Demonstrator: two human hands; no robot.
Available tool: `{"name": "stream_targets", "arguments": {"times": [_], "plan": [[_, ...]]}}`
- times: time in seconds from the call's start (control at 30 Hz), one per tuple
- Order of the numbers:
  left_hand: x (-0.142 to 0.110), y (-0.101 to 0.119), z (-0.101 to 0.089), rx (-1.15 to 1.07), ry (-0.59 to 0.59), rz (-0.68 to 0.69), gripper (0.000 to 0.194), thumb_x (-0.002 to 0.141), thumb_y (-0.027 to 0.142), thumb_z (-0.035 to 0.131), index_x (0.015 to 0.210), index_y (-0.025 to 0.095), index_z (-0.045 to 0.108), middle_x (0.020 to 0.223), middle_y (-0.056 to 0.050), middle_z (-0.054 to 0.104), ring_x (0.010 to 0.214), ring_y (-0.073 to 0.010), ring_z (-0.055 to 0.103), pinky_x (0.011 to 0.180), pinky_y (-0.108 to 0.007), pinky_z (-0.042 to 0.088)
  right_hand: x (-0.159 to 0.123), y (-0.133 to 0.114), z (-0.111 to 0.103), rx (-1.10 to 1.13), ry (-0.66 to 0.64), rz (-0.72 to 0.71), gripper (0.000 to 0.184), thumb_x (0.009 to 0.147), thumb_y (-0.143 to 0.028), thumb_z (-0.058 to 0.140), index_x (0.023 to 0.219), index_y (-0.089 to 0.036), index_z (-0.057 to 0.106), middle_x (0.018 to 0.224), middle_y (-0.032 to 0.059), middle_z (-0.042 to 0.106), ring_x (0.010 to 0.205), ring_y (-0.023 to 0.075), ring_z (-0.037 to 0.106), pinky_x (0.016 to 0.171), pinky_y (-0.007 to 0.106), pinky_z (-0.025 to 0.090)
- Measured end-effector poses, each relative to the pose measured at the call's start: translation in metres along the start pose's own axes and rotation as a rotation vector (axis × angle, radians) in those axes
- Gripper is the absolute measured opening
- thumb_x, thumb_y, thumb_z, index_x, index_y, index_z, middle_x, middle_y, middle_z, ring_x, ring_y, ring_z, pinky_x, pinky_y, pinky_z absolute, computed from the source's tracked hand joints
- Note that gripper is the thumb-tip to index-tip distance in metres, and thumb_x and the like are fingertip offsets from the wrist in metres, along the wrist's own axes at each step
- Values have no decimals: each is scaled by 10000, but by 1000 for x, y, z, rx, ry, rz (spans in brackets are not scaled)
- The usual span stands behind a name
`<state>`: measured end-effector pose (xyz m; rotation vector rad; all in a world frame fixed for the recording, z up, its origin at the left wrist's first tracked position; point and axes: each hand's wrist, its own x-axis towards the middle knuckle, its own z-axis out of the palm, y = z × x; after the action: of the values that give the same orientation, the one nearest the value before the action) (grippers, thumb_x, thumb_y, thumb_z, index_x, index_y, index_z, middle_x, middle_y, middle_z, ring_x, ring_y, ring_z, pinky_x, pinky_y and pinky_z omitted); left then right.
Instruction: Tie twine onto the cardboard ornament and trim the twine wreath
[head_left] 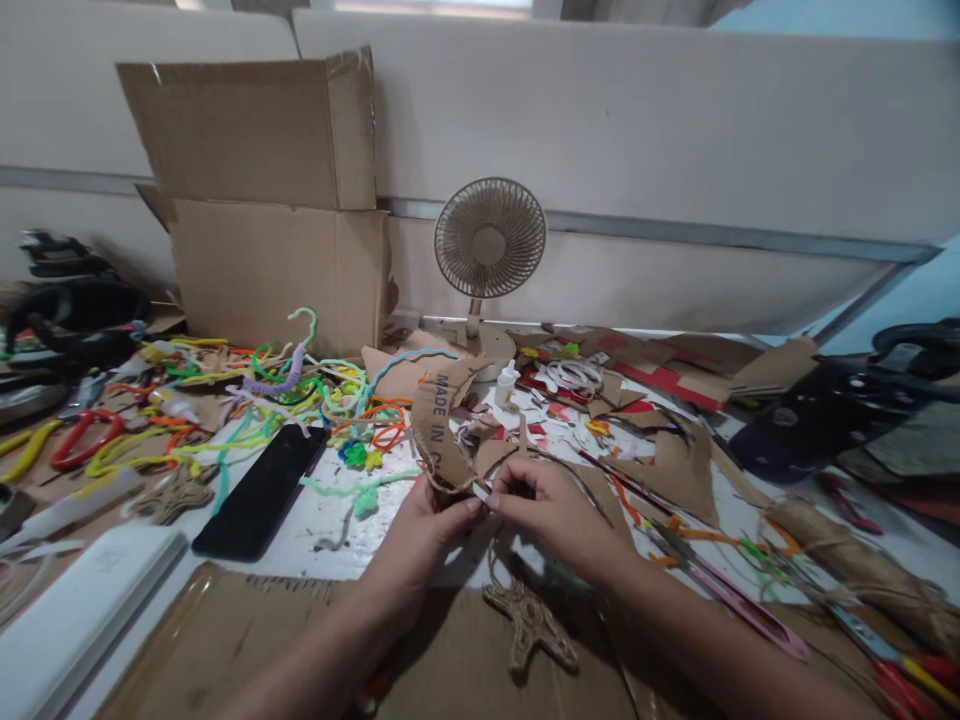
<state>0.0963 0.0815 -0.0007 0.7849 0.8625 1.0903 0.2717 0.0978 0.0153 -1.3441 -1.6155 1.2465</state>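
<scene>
My left hand (431, 535) is closed on a curved piece of brown cardboard (439, 430) printed "MADE IN C…", gripping its lower end. Thin twine runs along the cardboard's lower edge. My right hand (540, 500) meets the left at that end, thumb and finger pinched together. A small white bit (481, 491) shows between the fingertips; I cannot make out what it is. Below the hands, a star-shaped piece covered in coiled twine (531, 628) is over a cardboard sheet (450, 650), with a strand of twine leading up from it.
A phone (262, 490), a white box-like device (90, 610) and tangled pipe cleaners (300, 400) lie left. Cardboard scraps (667, 460), pink-handled tweezers (742, 600), scissors (870, 640) and a twine roll (862, 560) lie right. A fan (490, 240) and glue bottle (505, 385) stand ahead.
</scene>
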Motion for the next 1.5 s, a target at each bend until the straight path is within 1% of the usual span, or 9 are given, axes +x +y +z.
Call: {"name": "stream_targets", "arguments": {"times": [0.3, 0.5, 0.63, 0.77, 0.87, 1.03, 1.3, 1.4, 1.5], "plan": [[-1, -1, 1, -6, 4, -10, 366, 690, 198, 909, 1042, 175, 811, 1041, -111, 826, 918, -226, 713, 875, -324, 539, -1, -5, -1, -35, 24, 11, 160, 800, -107, 684, 706, -216, 614, 685, -14, 586, 662, 159, 486, 622, 304, 349], [-1, -1, 1, 8, -9, -22, 345, 686, 217, 903, 1018, 176, 819, 1004, -110, 825, 888, -227, 710, 847, -324, 534, -1, -6, 0, -37, 28, 26, 195, 783, -67, 673, 684, -220, 604, 658, -24, 573, 638, 154, 478, 602, 297, 336], [-2, -1, 1, 7, 25, -40, 360, 665, 215, 908, 1010, 182, 809, 1012, -103, 818, 872, -222, 707, 821, -319, 535, -1, -6, 0, -50, 21, 24, 187, 789, -69, 665, 691, -214, 600, 665, -24, 580, 649, 153, 487, 615, 294, 351], [-2, 0, 2, 17, 33, -50, 391, 673, 361, 961, 973, 172, 795, 922, -90, 795, 790, -199, 684, 767, -305, 526, 0, -5, 1, -64, 15, 21, 175, 781, -70, 667, 688, -208, 612, 666, -18, 596, 649, 152, 496, 614, 290, 357], [-3, 1, 2, 56, 32, -37, 467, 681, 453, 970, 1009, 169, 799, 923, -98, 799, 802, -214, 690, 775, -315, 527, 0, -3, 2, -56, 8, 12, 178, 783, -74, 671, 683, -209, 611, 658, -17, 588, 642, 151, 491, 607, 288, 356], [-4, 0, 0, 130, 80, -17, 425, 754, 403, 917, 1111, 205, 799, 911, -83, 811, 853, -246, 706, 750, -315, 515, -2, -3, 2, -31, -12, 10, 168, 794, -112, 704, 688, -205, 613, 660, -20, 591, 652, 144, 492, 597, 272, 359], [-3, 0, -1, 202, 127, 43, 305, 758, 364, 898, 1002, 206, 807, 934, -75, 817, 821, -232, 690, 731, -306, 504, -1, -10, -4, -12, -20, 40, 136, 793, -97, 720, 716, -198, 673, 696, -4, 661, 662, 144, 534, 606, 258, 390], [-2, 1, -1, 211, 133, 42, 282, 751, 361, 895, 964, 204, 796, 889, -55, 804, 768, -210, 666, 706, -297, 489, -1, -9, -4, -2, -22, 47, 131, 790, -81, 713, 727, -194, 690, 713, -1, 682, 674, 147, 554, 626, 263, 401], [-2, 1, -1, 213, 132, 55, 288, 754, 362, 886, 972, 200, 789, 933, -63, 809, 763, -202, 655, 712, -300, 494, -1, -8, -4, -3, -8, 46, 125, 796, -87, 722, 734, -194, 699, 720, 2, 690, 682, 151, 559, 632, 268, 405]]}}
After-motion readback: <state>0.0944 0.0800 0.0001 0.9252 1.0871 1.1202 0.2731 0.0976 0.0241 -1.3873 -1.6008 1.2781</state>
